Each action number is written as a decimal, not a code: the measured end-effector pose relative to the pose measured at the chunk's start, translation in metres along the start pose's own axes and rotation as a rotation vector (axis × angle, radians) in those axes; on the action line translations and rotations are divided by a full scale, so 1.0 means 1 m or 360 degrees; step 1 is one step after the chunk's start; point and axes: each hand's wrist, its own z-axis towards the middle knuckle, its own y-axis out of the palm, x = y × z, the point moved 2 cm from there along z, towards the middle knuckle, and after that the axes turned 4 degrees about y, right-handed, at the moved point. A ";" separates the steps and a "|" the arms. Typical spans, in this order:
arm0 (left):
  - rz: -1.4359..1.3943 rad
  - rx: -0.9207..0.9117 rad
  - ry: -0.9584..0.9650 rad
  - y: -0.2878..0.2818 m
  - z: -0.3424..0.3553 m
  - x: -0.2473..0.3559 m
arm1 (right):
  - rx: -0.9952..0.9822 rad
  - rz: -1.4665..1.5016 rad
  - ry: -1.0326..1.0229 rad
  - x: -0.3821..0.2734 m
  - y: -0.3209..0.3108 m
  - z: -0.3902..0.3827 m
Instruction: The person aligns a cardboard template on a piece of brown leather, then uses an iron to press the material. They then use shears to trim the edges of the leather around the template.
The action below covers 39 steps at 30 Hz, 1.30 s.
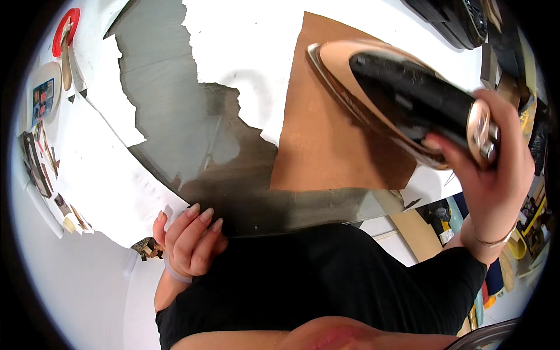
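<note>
My right hand (pixel 466 154) grips a black and copper-coloured iron (pixel 408 99) by its rear handle, tilted over a tan brown sheet (pixel 300 146). The gap between iron and sheet is hard to judge. My left hand (pixel 189 239) rests at the near edge of the work surface with fingers bent and slightly apart, holding nothing visible, by a white sheet (pixel 116 186). Torn white paper (pixel 233 35) lies on the grey glassy surface (pixel 163 81), partly under the brown sheet.
A red tape roll (pixel 60 32), a white labelled container (pixel 45 87) and narrow tools (pixel 38 163) line the left side. A black object (pixel 461 20) sits at top right. Assorted boards and materials (pixel 411 224) lie below the right edge.
</note>
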 end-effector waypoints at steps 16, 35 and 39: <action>0.0000 0.0084 0.0050 0.002 -0.003 -0.002 | -0.0157 0.0099 -0.0532 -0.023 0.004 -0.031; -0.0030 0.0190 0.0078 0.004 -0.004 -0.002 | 0.0116 0.0052 0.0007 -0.005 0.007 0.024; -0.0027 0.0232 0.0062 0.004 -0.003 0.000 | 0.0144 0.0107 0.0110 0.000 0.007 0.040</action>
